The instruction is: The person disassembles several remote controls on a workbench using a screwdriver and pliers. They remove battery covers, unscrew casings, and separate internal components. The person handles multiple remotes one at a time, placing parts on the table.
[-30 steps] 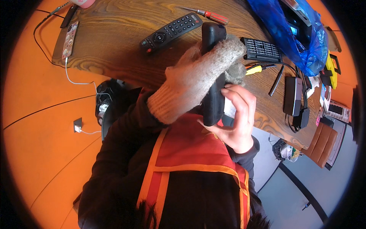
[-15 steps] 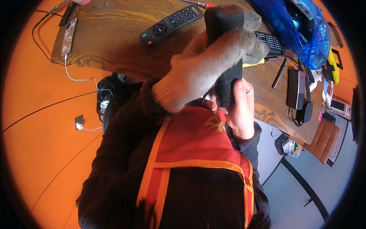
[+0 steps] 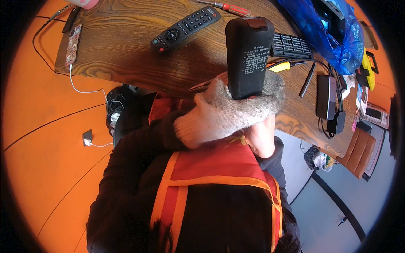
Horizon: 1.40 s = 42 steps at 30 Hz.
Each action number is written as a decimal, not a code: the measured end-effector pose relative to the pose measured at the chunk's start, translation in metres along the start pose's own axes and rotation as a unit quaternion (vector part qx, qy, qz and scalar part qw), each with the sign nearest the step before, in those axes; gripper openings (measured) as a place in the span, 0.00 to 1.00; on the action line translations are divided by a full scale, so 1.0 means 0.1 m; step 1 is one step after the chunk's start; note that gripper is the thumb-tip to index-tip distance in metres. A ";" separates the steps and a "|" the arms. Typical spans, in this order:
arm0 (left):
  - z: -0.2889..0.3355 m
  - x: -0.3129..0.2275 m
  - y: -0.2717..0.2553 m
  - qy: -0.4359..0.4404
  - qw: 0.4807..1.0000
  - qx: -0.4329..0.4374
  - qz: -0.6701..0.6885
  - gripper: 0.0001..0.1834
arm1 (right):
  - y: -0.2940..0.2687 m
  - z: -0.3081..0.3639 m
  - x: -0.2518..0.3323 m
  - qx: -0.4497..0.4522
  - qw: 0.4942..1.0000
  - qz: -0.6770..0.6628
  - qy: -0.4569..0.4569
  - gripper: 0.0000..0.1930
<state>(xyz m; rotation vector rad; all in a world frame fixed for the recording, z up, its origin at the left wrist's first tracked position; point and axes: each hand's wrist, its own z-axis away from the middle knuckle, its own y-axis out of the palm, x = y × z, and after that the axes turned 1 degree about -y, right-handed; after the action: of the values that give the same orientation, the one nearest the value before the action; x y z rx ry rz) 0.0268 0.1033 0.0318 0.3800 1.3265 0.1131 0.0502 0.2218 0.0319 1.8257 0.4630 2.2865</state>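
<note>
A long black handheld device (image 3: 249,50) stands up between my hands, with a glossy dark end and pale print on the side facing me. Its exact kind is unclear. My left hand (image 3: 230,111), in a soiled whitish knit glove, wraps around the lower part. Underneath the glove is my bare right hand (image 3: 260,137), closed at the device's lower end. The glove hides most of its fingers, though a fingertip shows just above the knit. A yellow-handled tool (image 3: 280,67) lies on the table behind the glove.
On the wooden table (image 3: 126,59) are a black remote control (image 3: 185,29), a red-handled screwdriver (image 3: 236,9), a black slotted panel (image 3: 291,45), a blue plastic bag (image 3: 350,55), a dark pen-like stick (image 3: 308,80), a grey-black box (image 3: 325,98) and a phone on a cable (image 3: 73,46).
The device has come into fuller view, its printed side now uncovered. My gloved left hand has moved from across its middle down to its lower end, now covering much of my right hand.
</note>
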 end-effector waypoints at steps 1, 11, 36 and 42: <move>0.02 0.01 0.02 -0.004 1.000 -0.022 -0.005 0.28 | -0.01 0.02 -0.01 -0.001 0.999 0.042 -0.030 0.11; 0.13 -0.18 0.08 -0.051 0.996 -0.041 0.066 0.27 | 0.00 0.08 -0.03 0.011 0.998 -0.052 0.018 0.11; -0.23 -0.28 -0.42 0.015 0.941 -0.084 0.327 0.36 | -1.09 -0.46 0.11 -0.238 0.739 0.615 -0.137 0.17; -0.23 -0.23 -0.60 -0.036 0.946 -0.070 0.315 0.29 | -1.16 -0.44 0.19 -0.233 0.711 0.645 -0.157 0.15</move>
<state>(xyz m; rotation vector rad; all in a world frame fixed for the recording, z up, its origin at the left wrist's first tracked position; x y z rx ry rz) -0.0092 0.0450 0.0291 0.6700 1.0776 0.7185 -0.0036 0.3304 0.0003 2.4262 -1.8255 2.0753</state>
